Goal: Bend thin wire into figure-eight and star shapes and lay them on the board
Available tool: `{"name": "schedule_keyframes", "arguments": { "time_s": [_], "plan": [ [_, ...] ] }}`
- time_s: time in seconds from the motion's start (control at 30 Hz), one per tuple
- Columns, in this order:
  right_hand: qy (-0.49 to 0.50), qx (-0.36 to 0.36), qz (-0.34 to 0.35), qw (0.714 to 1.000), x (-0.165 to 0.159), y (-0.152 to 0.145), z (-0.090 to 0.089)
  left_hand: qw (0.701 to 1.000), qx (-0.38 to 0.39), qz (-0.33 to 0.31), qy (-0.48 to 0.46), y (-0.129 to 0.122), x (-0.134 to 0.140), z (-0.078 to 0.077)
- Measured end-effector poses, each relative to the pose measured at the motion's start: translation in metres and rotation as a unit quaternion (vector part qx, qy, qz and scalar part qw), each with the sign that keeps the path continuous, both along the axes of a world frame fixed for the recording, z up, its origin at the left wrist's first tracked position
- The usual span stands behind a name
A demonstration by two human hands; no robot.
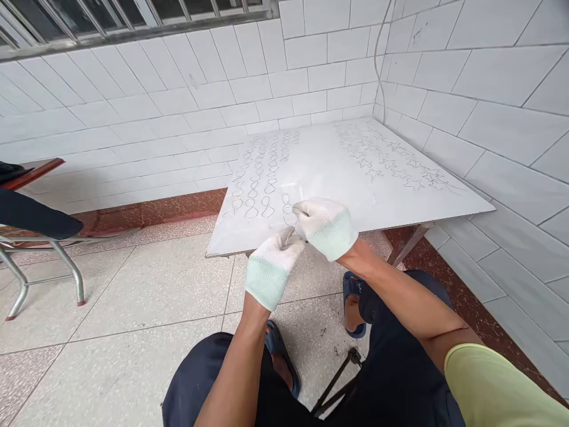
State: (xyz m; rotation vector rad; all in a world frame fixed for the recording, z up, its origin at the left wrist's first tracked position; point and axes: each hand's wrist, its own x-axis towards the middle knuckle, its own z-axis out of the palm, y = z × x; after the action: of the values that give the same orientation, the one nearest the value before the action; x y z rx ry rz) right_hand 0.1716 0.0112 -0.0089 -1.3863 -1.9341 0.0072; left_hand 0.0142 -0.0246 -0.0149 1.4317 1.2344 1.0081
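My left hand (280, 252), in a white and pale green glove, is closed on a thin bent wire (291, 228) at the table's front edge. Beside it on the right, my right hand (326, 225), gloved alike, pinches the same wire from above. Just past my fingers a looped wire shape (287, 204) shows on the white tabletop (315, 166); whether it joins the held wire I cannot tell. Several wire figure-eights (251, 204) lie in rows on the left half. Toward the right rest several wire stars (371, 169). My fingertips partly hide the held wire.
White tiled walls (502, 130) border the table behind and on the right. A cable (377, 53) hangs in the corner. At far left, another person's leg (35, 213) shows by a metal-legged stool (73, 270). My knees and sandalled feet are below the table's front edge.
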Motion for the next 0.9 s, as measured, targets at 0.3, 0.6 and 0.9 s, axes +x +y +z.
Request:
{"name": "schedule_keyframes", "arguments": {
  "time_s": [0.3,0.6,0.9],
  "plan": [
    [0.031,-0.015,-0.052,0.998,-0.003,-0.004,-0.010,0.984,-0.038,0.040,-0.171,0.011,-0.022,-0.028],
    [0.110,-0.107,-0.012,0.988,0.002,-0.017,-0.010,0.968,0.003,0.132,-0.213,0.017,-0.033,-0.022],
    [0.373,-0.299,0.031,0.878,-0.011,-0.009,-0.015,0.959,-0.046,0.155,-0.232,0.011,-0.034,-0.023]
  ]
}}
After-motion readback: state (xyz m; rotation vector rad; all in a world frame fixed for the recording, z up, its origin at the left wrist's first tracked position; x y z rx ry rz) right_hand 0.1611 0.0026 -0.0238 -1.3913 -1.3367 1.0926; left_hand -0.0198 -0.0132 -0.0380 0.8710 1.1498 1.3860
